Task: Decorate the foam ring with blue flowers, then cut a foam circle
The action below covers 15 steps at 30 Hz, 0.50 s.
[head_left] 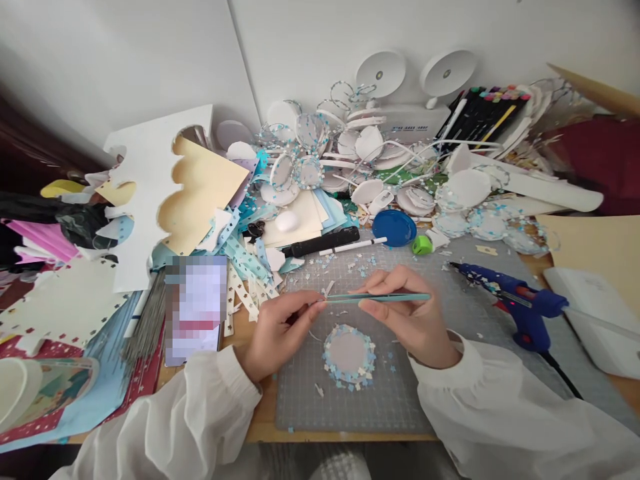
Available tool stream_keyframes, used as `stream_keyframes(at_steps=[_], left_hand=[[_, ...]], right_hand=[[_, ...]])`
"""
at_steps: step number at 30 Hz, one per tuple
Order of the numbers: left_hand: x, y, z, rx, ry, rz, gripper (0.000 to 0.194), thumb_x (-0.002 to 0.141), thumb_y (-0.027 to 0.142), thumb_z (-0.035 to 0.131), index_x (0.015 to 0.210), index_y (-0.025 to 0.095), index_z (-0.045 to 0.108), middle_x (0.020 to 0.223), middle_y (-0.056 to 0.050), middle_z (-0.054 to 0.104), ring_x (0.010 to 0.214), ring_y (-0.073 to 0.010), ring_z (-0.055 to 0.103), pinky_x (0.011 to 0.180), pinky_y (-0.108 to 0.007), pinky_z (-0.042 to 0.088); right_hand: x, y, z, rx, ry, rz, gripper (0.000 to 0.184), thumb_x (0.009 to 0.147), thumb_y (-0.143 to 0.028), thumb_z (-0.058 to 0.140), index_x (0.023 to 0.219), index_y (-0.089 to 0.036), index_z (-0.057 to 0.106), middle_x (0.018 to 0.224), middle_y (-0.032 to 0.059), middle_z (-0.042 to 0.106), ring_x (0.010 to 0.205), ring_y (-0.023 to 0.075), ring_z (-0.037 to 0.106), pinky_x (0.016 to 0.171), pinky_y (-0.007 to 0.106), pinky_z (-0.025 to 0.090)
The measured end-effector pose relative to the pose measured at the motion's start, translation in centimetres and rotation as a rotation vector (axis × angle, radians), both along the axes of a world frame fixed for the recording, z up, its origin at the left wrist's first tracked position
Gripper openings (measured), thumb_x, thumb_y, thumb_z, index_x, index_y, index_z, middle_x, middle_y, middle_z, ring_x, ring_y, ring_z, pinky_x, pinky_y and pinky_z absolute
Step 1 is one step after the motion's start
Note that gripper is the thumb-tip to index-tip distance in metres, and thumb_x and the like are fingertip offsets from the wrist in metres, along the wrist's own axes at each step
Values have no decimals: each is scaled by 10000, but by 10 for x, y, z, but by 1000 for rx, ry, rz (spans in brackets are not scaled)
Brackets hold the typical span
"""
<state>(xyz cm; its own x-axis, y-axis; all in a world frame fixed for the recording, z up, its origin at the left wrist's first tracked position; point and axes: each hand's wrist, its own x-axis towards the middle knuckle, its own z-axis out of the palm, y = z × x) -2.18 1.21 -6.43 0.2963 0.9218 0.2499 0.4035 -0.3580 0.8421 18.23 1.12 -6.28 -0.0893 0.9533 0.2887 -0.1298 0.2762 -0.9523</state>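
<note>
My right hand [407,317] holds teal tweezers [380,298] level, with the tips pointing left. My left hand [280,330] pinches at the tweezer tips, fingers closed on them; whether a small paper piece is between them I cannot tell. Both hands hover just above a white paper disc [349,355] rimmed with tiny blue and cream star cut-outs. The disc lies on the grey cutting mat [350,407] near the table's front edge.
A blue glue gun [520,303] lies on the mat at right, its cord trailing forward. Behind the hands are a black marker [320,243], a blue lid [395,228] and a green sharpener [423,245]. Punched paper strips, card sheets and decorated discs crowd the back and left. A phone [195,310] lies left.
</note>
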Motion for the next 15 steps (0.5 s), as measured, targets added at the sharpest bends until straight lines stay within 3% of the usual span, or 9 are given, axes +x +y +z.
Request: stream_keyframes(at_steps=[9, 15], left_hand=[[0, 1, -2, 99, 48, -34, 172, 879, 282, 574, 823, 167, 689, 688, -16, 715, 586, -116, 632, 538, -201, 457], [-1, 2, -4, 83, 88, 1, 154, 877, 290, 585, 876, 195, 706, 827, -23, 752, 722, -141, 684, 656, -230, 509]], right_hand=[[-1, -2, 3, 41, -46, 27, 141, 770, -133, 689, 770, -235, 591, 731, 3, 631, 759, 182, 660, 681, 369, 565], [8, 10, 5, -47, 126, -158, 174, 695, -253, 764, 720, -248, 592, 729, -8, 616, 708, 163, 615, 652, 344, 536]])
